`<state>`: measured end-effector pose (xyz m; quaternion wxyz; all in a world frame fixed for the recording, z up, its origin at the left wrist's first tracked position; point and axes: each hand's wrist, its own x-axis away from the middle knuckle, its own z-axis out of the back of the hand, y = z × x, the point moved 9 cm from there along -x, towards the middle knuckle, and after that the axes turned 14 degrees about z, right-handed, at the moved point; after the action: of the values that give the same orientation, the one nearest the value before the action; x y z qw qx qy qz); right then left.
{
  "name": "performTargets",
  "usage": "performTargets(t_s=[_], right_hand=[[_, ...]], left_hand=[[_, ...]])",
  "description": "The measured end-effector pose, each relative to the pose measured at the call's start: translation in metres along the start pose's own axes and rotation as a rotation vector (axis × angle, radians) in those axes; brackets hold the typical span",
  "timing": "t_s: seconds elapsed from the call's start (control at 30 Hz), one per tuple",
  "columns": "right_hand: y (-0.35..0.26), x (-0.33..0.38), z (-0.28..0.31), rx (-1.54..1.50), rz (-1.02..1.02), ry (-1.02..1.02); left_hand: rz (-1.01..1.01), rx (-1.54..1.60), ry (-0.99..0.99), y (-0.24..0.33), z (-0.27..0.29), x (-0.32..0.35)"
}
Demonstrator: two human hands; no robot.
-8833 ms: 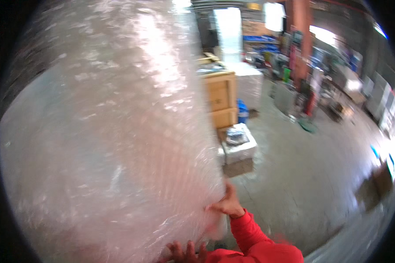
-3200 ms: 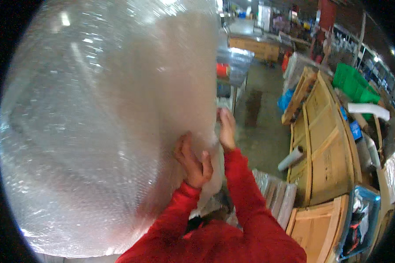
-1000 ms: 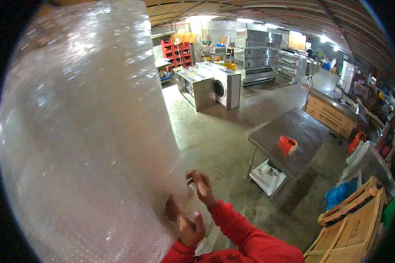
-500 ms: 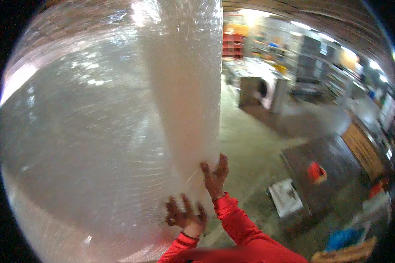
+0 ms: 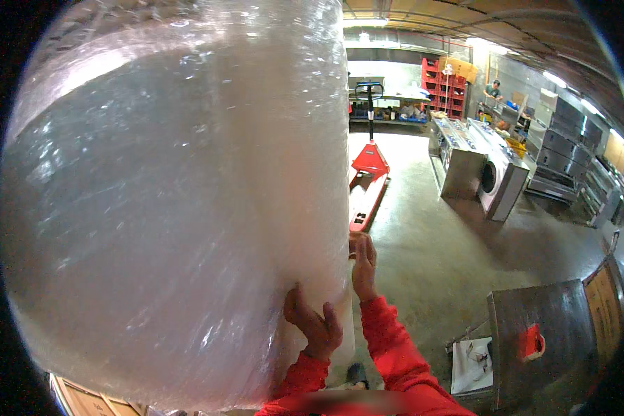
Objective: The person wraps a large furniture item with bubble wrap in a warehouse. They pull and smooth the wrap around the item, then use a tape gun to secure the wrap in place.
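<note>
A very large roll of clear bubble wrap (image 5: 180, 201) fills the left and middle of the head view, held upright close to my face. My left hand (image 5: 313, 326) presses flat against its lower right side, fingers spread on the plastic. My right hand (image 5: 362, 262) grips the roll's right edge a little higher up. Both sleeves are red. The roll hides everything to my left.
A red pallet jack (image 5: 366, 182) stands on the concrete floor just beyond the roll. Steel appliances (image 5: 489, 177) and red bins (image 5: 445, 87) line the back right. A steel table (image 5: 555, 333) with a small red object (image 5: 532, 342) stands at the lower right. A person works far back.
The view has swung round: the pallet jack has come into sight and the steel table has slid toward the lower right. Both hands stay on the roll, the left now lower.
</note>
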<state>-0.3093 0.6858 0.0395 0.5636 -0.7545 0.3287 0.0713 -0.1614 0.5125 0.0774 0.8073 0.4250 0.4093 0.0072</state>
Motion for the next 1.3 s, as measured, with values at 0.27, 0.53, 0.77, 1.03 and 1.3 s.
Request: performTargets(t_s=[0.27,0.53,0.77,1.03,1.3], right_hand=[[0.015,0.08,-0.043,-0.454,-0.174,-0.782],[0.01,-0.074,0.015,0.368,0.433,-0.014],[0.056,-0.055,-0.045,0.205,0.667,0.105],[0.116,-0.133,-0.049,-0.366,-0.108,-0.488],[0.106,-0.103,-0.009,-0.602,-0.185,-0.306]], left_hand=[[-0.091,-0.034,0.3,-0.011,-0.009,0.008],[-0.169,-0.445,0.231,0.022,-0.039,-0.01],[-0.032,-0.003,-0.234,0.013,-0.116,-0.064],[-0.024,0.143,0.022,-0.023,-0.112,-0.089],[0.014,-0.369,0.155,-0.009,-0.132,-0.098]])
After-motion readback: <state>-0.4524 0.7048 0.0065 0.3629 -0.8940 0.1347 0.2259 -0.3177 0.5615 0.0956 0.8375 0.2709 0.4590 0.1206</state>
